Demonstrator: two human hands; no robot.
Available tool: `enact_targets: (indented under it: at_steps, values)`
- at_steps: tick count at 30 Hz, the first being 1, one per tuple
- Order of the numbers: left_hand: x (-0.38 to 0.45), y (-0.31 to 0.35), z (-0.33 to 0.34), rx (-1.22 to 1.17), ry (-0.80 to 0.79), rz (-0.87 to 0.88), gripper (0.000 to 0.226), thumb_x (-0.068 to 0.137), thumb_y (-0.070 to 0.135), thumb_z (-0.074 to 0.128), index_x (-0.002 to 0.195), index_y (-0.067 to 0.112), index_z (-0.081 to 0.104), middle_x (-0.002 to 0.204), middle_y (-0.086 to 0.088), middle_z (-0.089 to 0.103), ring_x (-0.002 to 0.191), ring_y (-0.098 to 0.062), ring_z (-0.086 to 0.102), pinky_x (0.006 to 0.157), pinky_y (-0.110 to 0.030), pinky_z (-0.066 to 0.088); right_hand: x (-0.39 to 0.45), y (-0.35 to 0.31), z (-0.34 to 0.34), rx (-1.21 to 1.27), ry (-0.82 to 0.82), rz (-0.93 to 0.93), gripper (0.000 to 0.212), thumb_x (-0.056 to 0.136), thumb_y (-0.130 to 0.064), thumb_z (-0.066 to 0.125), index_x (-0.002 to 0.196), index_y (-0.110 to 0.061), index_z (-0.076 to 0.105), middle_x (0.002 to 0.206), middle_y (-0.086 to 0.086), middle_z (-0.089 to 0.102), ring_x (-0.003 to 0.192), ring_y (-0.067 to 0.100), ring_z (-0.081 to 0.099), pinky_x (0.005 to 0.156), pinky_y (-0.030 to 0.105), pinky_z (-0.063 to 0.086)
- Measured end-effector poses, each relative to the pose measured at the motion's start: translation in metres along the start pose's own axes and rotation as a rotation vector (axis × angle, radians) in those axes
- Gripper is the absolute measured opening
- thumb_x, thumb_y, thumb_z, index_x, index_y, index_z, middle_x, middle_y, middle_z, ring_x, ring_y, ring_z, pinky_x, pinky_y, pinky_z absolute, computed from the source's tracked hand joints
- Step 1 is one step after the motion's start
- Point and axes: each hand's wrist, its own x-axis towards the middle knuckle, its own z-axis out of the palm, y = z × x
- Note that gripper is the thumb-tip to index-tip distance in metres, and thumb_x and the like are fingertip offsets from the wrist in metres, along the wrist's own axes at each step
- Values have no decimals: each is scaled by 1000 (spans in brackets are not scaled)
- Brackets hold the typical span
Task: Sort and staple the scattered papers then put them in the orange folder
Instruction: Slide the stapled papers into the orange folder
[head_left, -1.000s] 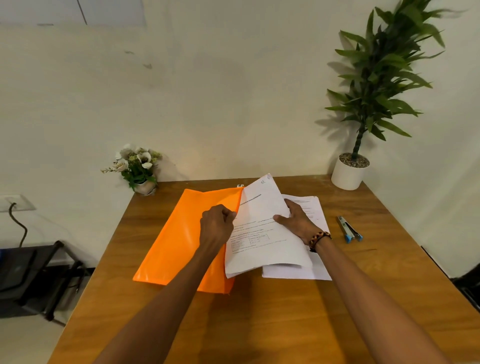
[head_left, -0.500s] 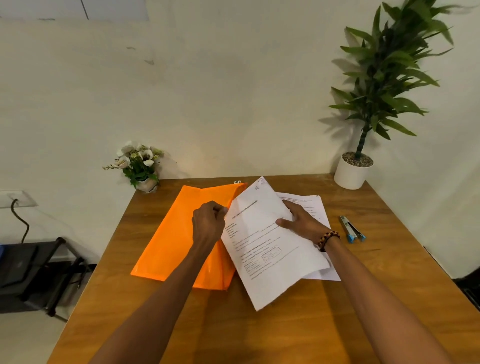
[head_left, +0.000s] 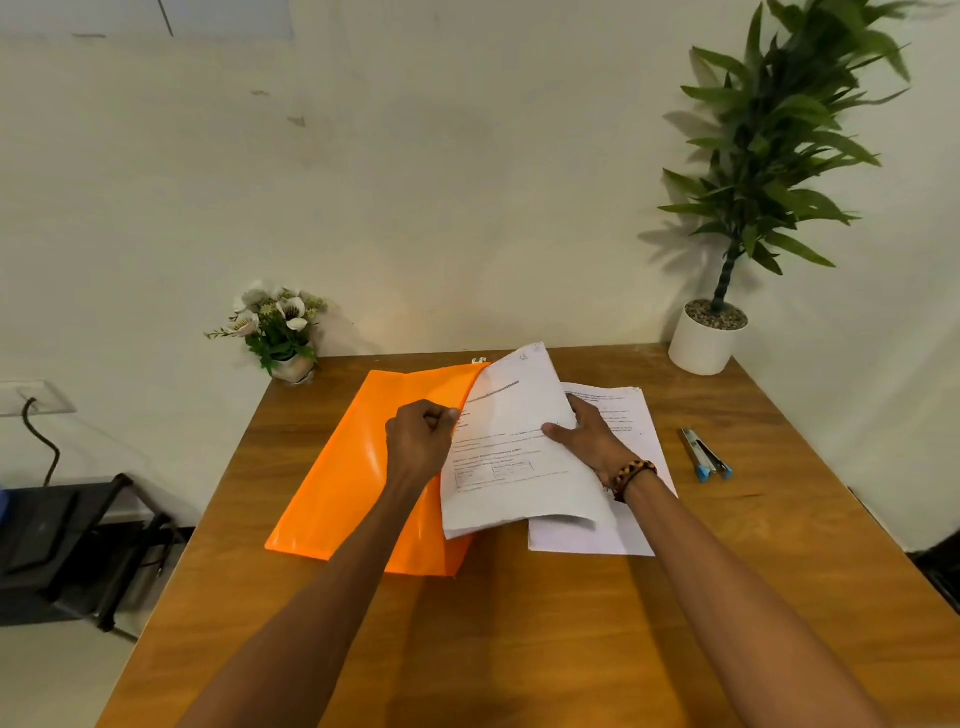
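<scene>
The orange folder (head_left: 358, 467) lies on the wooden table (head_left: 519, 639), left of centre. My left hand (head_left: 418, 441) is closed as a fist at the folder's right edge and seems to pinch its cover. My right hand (head_left: 592, 439) grips a printed set of white papers (head_left: 509, 467), thumb on top. The set is tilted, and its left edge overlaps the folder's right side beside my left hand. A second set of papers (head_left: 636, 415) lies flat under my right wrist. A blue and silver stapler (head_left: 706, 454) lies to the right of it.
A small pot of white flowers (head_left: 283, 332) stands at the table's back left corner. A tall green plant in a white pot (head_left: 704, 338) stands at the back right. A black stand (head_left: 62, 545) is on the floor to the left of the table.
Half a second ago the held papers hung lower, towards me over the table. My right hand has since swung them up and back against the folder's right edge. My left hand barely moved.
</scene>
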Motion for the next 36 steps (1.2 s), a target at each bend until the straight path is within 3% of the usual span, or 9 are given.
enact_targets:
  at_steps: [6,15,18,20,22,25,27,32,36]
  values:
    - [-4,-2,3,70,-50,49,15,94,23,70,94,9,75,86,0,73,71,-9,62,55,-16,38,-2,8,10,-411,44,-184,59,88,-56,59,134,-20,51,124,0,64,109,20,62,87,44,56]
    - [3,-5,-1,137,-73,140,13,95,19,68,98,8,76,94,-6,76,77,-11,60,58,-15,39,-4,17,7,-752,167,-285,40,105,-33,49,143,-25,39,118,8,68,95,31,63,75,47,55]
    - [6,-5,-1,151,-74,154,14,95,20,68,98,9,76,94,-6,76,78,-13,61,60,-19,40,-5,17,10,-698,176,-284,42,103,-43,50,140,-23,43,116,7,69,93,28,64,73,46,56]
    - [7,-5,0,152,-66,157,12,95,20,69,97,10,76,93,-5,76,79,-15,64,61,-22,41,-7,16,11,-483,149,-267,64,90,-72,48,130,-22,51,111,2,68,93,22,65,73,43,55]
    - [6,-6,2,145,-60,149,12,94,20,70,97,10,76,91,-6,76,76,-14,62,59,-20,39,-5,19,12,-322,166,-244,82,77,-85,49,126,-19,55,111,0,68,98,16,65,76,37,55]
    - [5,-3,6,121,-54,131,13,93,21,71,97,10,76,89,-5,76,72,-10,58,56,-16,36,-7,18,20,-175,167,-124,54,89,-44,71,134,-18,55,128,2,64,114,21,62,96,46,55]
    - [3,0,9,107,-43,123,13,93,21,71,95,9,77,88,-5,75,71,-8,57,57,-14,35,-5,20,24,-98,166,-74,43,93,-20,71,133,-17,55,131,2,64,117,22,61,99,49,54]
    - [1,1,14,55,-16,107,14,93,20,70,94,8,77,88,-6,76,77,-17,67,58,-16,37,-3,21,28,14,184,-23,40,92,-12,71,130,-12,56,128,8,65,115,26,64,97,53,56]
    - [-4,5,23,50,-11,91,15,94,22,69,95,8,76,89,-4,76,75,-12,65,59,-16,42,0,22,35,-57,202,-9,44,92,-19,71,132,-17,53,128,5,64,114,25,63,94,51,57]
